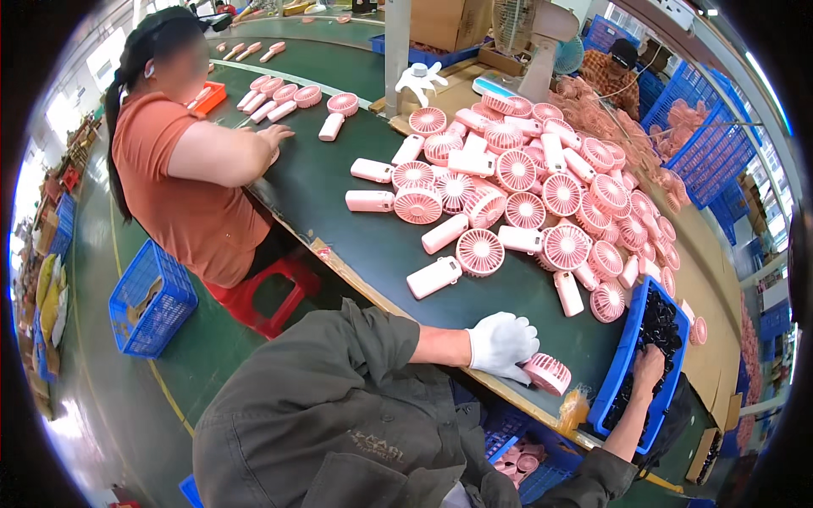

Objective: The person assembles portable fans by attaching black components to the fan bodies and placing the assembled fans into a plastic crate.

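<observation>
Gripping a pink handheld fan (547,373) by its round grille, my left hand (501,345), in a white glove, rests at the near edge of the dark green worktable (339,212). Its fingers are curled over the fan head, which lies tilted just beside the table's yellow-striped lip. My right hand (649,369) is bare and reaches down into a blue plastic crate (621,364) filled with small black parts (659,326); its fingers are buried among them, so I cannot tell whether they are closed on anything. The crate sits at the near right corner of the table, its left wall near the fan I hold.

Beyond my hands I see a large heap of pink fans (525,182) spread across the table, round heads and rectangular handles lying every way, some overlapping. One lies apart from the heap, a fan with its handle toward me (434,277), well clear of my left hand.

On the left a person in an orange shirt (182,169) sits on a red stool (258,292) with an arm on the table, a row of fans near that hand. A blue basket (152,298) stands on the floor behind the stool. Under the table edge, a blue bin with pink round pieces (521,461) shows between my arms.
</observation>
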Available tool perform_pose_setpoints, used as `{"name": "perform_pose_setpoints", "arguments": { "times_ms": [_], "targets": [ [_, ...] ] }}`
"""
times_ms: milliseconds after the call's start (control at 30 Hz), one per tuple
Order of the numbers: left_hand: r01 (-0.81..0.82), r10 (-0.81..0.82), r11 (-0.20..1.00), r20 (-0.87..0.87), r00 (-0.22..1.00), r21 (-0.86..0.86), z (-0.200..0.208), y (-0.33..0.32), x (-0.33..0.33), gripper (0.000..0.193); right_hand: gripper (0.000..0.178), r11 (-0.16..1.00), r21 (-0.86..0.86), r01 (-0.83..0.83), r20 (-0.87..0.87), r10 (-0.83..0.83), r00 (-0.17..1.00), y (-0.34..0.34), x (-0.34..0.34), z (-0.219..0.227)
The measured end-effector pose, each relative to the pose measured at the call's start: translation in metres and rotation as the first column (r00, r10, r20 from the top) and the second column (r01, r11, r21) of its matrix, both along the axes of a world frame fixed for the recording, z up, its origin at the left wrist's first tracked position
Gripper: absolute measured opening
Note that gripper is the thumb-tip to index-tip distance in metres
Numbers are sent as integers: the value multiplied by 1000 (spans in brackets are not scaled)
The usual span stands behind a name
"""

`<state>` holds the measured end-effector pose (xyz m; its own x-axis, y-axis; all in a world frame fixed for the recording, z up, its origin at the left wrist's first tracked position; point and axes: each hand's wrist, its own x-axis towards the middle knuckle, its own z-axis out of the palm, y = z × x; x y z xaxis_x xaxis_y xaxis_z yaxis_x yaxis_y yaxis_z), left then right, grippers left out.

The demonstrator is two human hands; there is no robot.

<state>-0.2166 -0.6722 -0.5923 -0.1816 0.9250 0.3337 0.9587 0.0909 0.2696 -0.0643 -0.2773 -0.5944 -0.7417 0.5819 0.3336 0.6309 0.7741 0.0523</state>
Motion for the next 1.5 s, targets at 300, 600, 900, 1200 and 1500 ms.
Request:
{"name": "perform_pose_setpoints", "arguments": {
  "times_ms": [300, 600, 900, 1200, 1500],
  "targets": [
    [16, -14, 998, 34, 999, -54, 0, 1, -1, 50, 19, 405, -719, -565, -665, -639, 387, 4, 45, 8],
    [68, 0, 922, 174, 985, -382, 32, 17, 4, 50, 26, 695, -390, -604, -901, -425, 92, -140, 78, -16],
    [-259, -65, 955, 956, 288, 143, -33, -9, -9, 37, 30, 504, -521, -689, -839, -451, 305, -316, 38, -7],
    [-178, -300, 923, 928, 219, 341, 12, -20, 50, 27, 25, 19, -298, -954, -762, -607, 226, -343, 43, 11],
    [29, -49, 999, 764, 643, 40, 40, -14, 53, 51, 18, 179, -379, -908, -790, -574, 217, -340, 33, 8]
  ]
}}
